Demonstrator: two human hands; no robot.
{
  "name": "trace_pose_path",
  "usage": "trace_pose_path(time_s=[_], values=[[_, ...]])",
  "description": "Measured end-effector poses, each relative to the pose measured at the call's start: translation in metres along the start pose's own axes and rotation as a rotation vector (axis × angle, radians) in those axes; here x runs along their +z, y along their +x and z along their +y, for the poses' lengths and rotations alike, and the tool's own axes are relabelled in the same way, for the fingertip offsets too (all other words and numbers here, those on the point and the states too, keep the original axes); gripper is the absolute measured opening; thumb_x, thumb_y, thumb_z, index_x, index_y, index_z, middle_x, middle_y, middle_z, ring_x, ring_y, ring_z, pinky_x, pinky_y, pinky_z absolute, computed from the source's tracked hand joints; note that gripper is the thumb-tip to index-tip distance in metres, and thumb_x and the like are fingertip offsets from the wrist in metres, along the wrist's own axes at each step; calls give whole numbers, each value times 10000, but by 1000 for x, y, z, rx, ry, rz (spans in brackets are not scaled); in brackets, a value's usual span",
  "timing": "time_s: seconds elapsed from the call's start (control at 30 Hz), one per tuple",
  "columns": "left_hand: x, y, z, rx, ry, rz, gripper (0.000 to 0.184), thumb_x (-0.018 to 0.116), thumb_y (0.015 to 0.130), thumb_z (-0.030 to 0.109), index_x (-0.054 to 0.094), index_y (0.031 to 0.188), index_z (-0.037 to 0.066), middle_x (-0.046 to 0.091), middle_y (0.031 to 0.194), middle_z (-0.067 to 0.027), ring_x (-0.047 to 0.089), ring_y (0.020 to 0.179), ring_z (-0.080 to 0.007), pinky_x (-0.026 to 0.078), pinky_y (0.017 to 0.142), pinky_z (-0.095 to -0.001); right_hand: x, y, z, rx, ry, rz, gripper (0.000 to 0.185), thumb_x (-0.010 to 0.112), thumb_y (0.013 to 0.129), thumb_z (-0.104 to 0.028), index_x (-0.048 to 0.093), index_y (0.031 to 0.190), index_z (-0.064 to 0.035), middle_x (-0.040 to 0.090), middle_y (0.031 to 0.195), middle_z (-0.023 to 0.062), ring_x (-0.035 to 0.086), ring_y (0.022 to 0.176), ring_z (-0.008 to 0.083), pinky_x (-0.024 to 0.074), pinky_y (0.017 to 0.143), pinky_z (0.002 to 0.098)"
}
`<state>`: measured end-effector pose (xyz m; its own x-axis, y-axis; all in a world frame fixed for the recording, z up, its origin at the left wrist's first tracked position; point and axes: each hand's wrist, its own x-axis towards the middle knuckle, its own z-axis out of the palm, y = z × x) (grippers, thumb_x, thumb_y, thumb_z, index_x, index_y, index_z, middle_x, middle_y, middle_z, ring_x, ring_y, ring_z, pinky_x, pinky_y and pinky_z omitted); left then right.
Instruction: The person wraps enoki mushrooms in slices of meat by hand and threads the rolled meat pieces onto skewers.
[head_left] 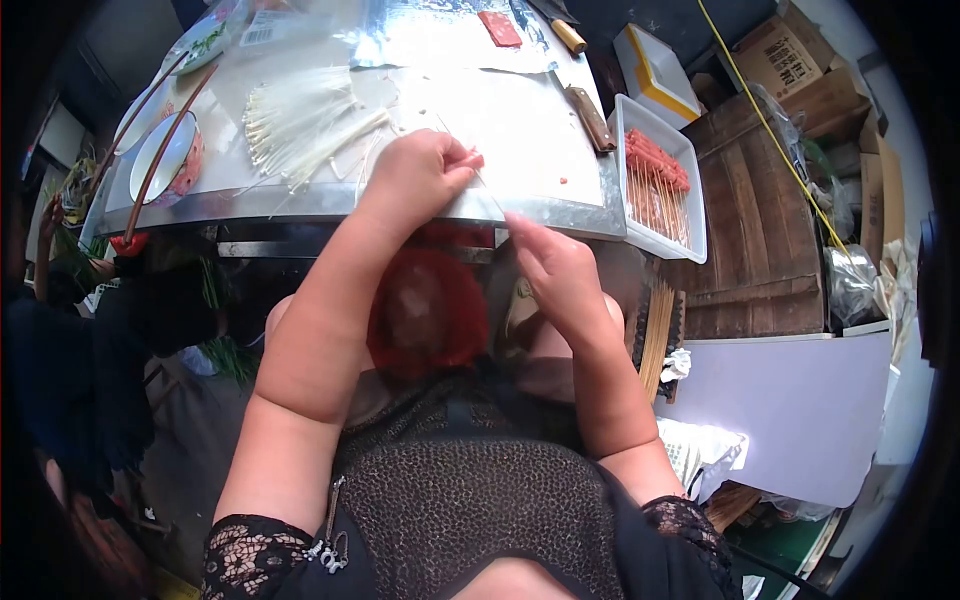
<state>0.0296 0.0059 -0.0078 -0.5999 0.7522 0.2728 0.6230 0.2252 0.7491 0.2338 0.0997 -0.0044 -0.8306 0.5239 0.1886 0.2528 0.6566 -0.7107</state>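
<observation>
My left hand [425,175] is closed in a pinch over the near edge of the white board [540,125]. A small reddish bit that looks like meat shows at its fingertips, mostly hidden by them. My right hand [552,262] is just beyond the table edge, its fingers pinched on the end of a thin wooden skewer [491,194]. The skewer slants up toward my left fingertips. Left of my left hand lies a fanned bundle of enoki mushrooms [300,120]. At the back, a red slab of meat [499,29] rests on a silvery sheet [435,35].
A wooden-handled knife [590,118] lies at the board's right edge. Beside the table, a white tub [697,225] holds several meat skewers [655,175]. Chopsticks [165,155] cross a bowl [150,165] at left. Under the table edge is a red container [425,310]. Another person [75,370] is at far left.
</observation>
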Motion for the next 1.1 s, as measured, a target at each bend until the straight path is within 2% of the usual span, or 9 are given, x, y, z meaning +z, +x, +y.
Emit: trace_pose_path(time_s=[0.07,0.23,0.4,0.53,0.73,0.87,0.93,1.03,1.1], values=[[9,-2,5,78,-94,34,235,761,811,251,738,875,26,693,810,-153,673,736,-255,526,692,-346,-2,10,-4,-115,-227,51,284,579,930,-153,682,1195,-145,666,890,198,646,810,385,515,724,456],[13,-1,-3,201,-17,123,232,716,844,163,701,1038,37,679,963,-145,665,846,-300,525,758,-375,-31,33,28,-84,-484,91,275,600,903,-146,693,1161,-162,621,875,117,634,815,316,520,735,427],[-45,3,-38,161,314,455,166,694,836,162,709,960,52,666,970,-131,628,931,-326,498,832,-423,-66,54,68,-5,-620,158,255,644,880,-178,711,1122,-138,615,870,112,631,837,302,517,751,419],[-68,1,-44,-103,633,312,223,721,823,274,727,951,91,644,959,-99,608,970,-308,482,846,-451,-81,89,52,-300,-723,270,227,682,865,-217,724,1052,-95,637,907,112,632,901,302,512,800,418],[-63,9,-58,-111,625,267,145,700,828,216,689,889,85,621,909,-88,599,931,-305,470,815,-456,-29,255,45,-434,-597,107,200,681,846,-158,733,1022,-78,672,948,141,640,927,329,513,825,419],[-69,16,-57,-64,334,451,156,661,892,197,650,947,51,662,878,-106,635,839,-318,492,758,-421,-8,319,71,-390,-631,126,246,681,836,-195,737,1052,-91,687,1003,137,647,968,319,507,869,414],[-76,19,-52,-77,170,527,167,646,919,195,642,960,33,678,848,-108,655,800,-301,500,730,-405,-7,321,61,-120,-679,-1,306,677,844,-293,740,1099,-137,694,1055,126,649,997,311,502,877,410],[-80,21,-59,-148,-459,605,195,585,1008,200,602,1033,7,648,861,-19,594,780,-63,496,709,-234,-9,332,65,-82,-721,-59,303,649,864,-358,752,1091,-186,697,1086,103,653,1013,288,503,871,401],[-82,23,-63,-154,-650,614,201,583,1008,202,591,1056,6,654,872,-38,611,789,-85,509,726,-244,-7,333,68,-131,-724,-34,271,619,882,-353,764,1012,-164,708,1026,102,663,976,290,506,861,404]])
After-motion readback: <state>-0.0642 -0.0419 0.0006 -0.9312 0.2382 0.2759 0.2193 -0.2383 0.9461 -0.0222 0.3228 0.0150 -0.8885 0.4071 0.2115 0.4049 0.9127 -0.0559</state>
